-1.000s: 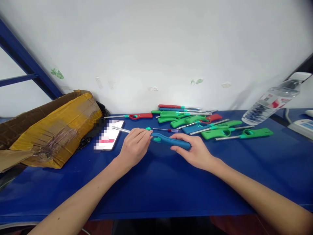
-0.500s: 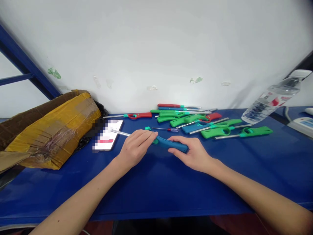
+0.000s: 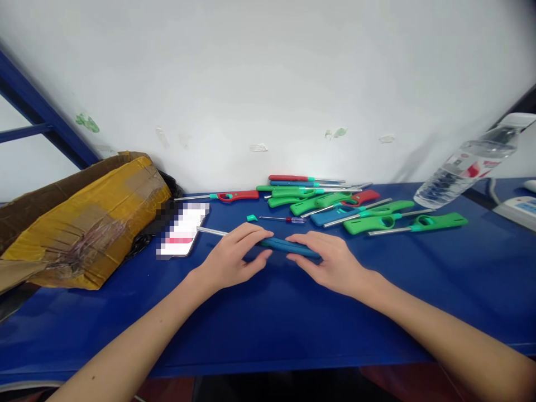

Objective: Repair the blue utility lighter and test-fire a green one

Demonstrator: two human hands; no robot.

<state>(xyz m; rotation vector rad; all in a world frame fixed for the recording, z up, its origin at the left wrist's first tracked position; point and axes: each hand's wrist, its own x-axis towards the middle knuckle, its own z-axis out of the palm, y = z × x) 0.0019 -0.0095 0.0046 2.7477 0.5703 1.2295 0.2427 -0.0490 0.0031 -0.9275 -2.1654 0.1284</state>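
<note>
A blue lighter [image 3: 287, 247] with a long metal tube lies across between my two hands above the blue table. My left hand [image 3: 234, 257] holds its front part where the tube begins, the thumb a little apart below. Fingers and thumb of my right hand [image 3: 330, 259] grip the rear end of its handle. The tube points left, its tip by a white phone [image 3: 184, 231]. Behind the lighter lie a small screwdriver [image 3: 288, 220] with a clear purple and red handle and a small green piece [image 3: 251, 218].
Several green, red and blue lighters [image 3: 368, 223] lie at the back right, and a red one [image 3: 238, 195] at the back left. A taped cardboard box [image 3: 92, 223] stands left on the blue table [image 3: 293, 335]. A water bottle [image 3: 460, 167] leans at right beside a white device [image 3: 519, 209].
The blue lighter has been rolled so that its narrow edge faces up. My left thumb has come down, away from the fingers. My right hand has hardly moved.
</note>
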